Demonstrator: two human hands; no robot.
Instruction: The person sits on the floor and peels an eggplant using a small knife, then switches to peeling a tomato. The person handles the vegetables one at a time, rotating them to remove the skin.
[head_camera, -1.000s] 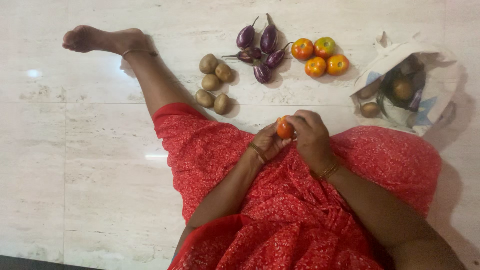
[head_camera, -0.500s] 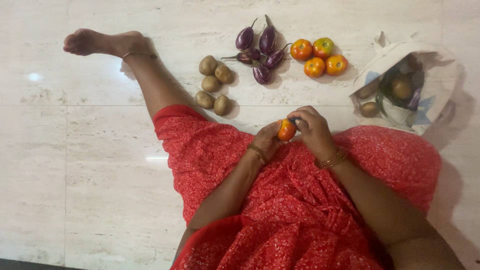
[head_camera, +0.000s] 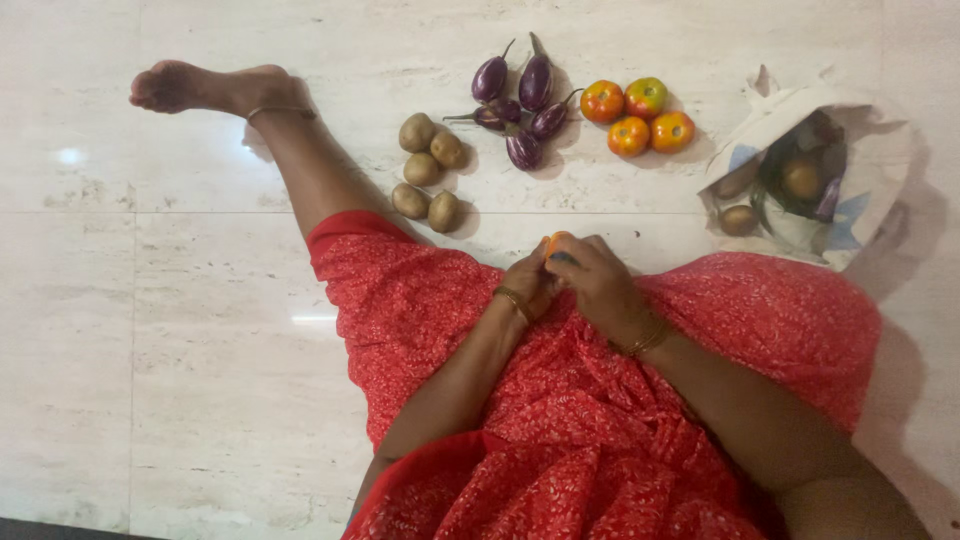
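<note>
**Pale marble floor, a tomato held in both my hands**

Cream marble floor (head_camera: 200, 330) with faint grey veins spreads under me; I sit on it in a red patterned dress (head_camera: 560, 420), one bare leg stretched out to my left.

Both hands meet above my lap. My left hand (head_camera: 527, 283) cups a small tomato (head_camera: 553, 243) from below, and my right hand (head_camera: 598, 280) closes over it from the side, so only a sliver of orange skin shows between my fingertips. A little dark speck sits at its top, too small to make out.

Beyond my hands lie three groups on the floor: five brown potatoes (head_camera: 427, 170), five small purple aubergines (head_camera: 520, 100) with green stems, and four tomatoes (head_camera: 637, 115), orange-red, one tinged green. To my right a white cloth bag (head_camera: 870, 190) lies open with more vegetables inside.
</note>
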